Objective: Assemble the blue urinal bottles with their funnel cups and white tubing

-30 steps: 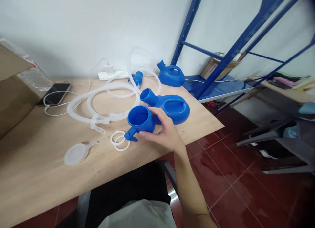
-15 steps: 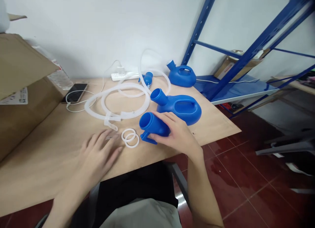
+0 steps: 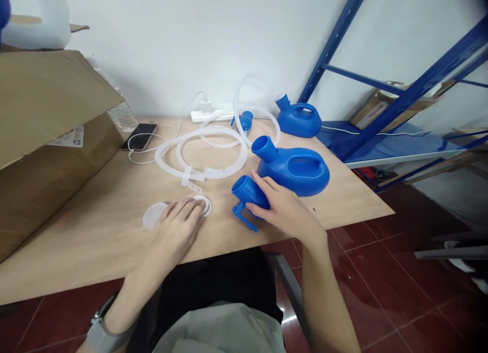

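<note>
My right hand (image 3: 282, 205) is wrapped round a blue plastic spout piece (image 3: 249, 190), its open mouth facing up and left and a hinged clip hanging below it. My left hand (image 3: 179, 223) rests on the table over white rings (image 3: 207, 205), with its fingertips hiding part of them. A translucent disc (image 3: 154, 214) lies beside that hand, on its left. Behind the spout piece a blue handled bottle (image 3: 305, 172) lies on its side. Coiled clear tubing (image 3: 163, 162) with a white clip (image 3: 186, 176) sits further back.
A cardboard box (image 3: 49, 175) fills the left side. Towards the wall are a phone (image 3: 141, 137), a power strip (image 3: 211, 116), a second blue spout piece (image 3: 246, 120) and another blue bottle (image 3: 299, 121). Blue shelving (image 3: 385, 144) stands at the right.
My left hand has moved right and onto the rings, and the translucent disc now shows beside it. My right hand still holds the spout piece. The whole view has shifted left.
</note>
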`<state>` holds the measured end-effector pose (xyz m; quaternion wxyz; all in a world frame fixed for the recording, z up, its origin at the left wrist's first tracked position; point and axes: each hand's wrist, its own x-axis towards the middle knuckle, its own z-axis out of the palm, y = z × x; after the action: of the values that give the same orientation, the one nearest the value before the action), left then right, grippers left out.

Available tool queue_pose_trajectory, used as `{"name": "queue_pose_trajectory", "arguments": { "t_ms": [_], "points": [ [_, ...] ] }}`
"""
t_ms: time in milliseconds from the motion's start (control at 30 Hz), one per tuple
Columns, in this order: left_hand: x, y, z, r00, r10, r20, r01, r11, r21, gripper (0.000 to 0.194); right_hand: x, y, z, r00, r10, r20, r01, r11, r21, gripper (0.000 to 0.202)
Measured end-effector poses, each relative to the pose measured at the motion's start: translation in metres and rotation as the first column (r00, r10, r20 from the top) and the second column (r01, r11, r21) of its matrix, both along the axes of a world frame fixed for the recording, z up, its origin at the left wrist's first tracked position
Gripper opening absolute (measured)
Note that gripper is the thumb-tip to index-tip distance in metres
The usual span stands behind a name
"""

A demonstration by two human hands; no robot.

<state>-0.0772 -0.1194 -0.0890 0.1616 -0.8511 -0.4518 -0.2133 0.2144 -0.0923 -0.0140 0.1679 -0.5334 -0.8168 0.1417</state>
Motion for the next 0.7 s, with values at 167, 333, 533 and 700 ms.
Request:
{"name": "queue_pose_trajectory", "arguments": {
  "t_ms": [167, 333, 533, 700],
  "points": [
    [-0.029, -0.003, -0.003, 0.998, 0.061, 0.017, -0.061, 0.998, -0.015, 0.032, -0.034, 0.015, -0.010, 0.992, 0.129, 0.012, -0.129, 0.992, 0.009, 0.064],
    [-0.053, -0.002, -0.004, 0.998, 0.053, 0.020, -0.052, 0.998, -0.025, 0.035, -0.058, 0.037, -0.020, 0.945, 0.328, -0.009, -0.325, 0.940, 0.099, 0.052],
    [-0.080, -0.001, -0.002, 0.995, 0.096, 0.038, -0.092, 0.992, -0.086, 0.040, -0.080, 0.057, -0.033, 0.904, 0.407, 0.129, -0.427, 0.864, 0.267, 0.056],
    [-0.100, -0.008, -0.004, 0.986, 0.152, 0.075, -0.139, 0.978, -0.153, 0.041, -0.070, 0.037, -0.020, 0.916, 0.402, 0.002, -0.375, 0.853, 0.363, 0.052]
  ]
}}
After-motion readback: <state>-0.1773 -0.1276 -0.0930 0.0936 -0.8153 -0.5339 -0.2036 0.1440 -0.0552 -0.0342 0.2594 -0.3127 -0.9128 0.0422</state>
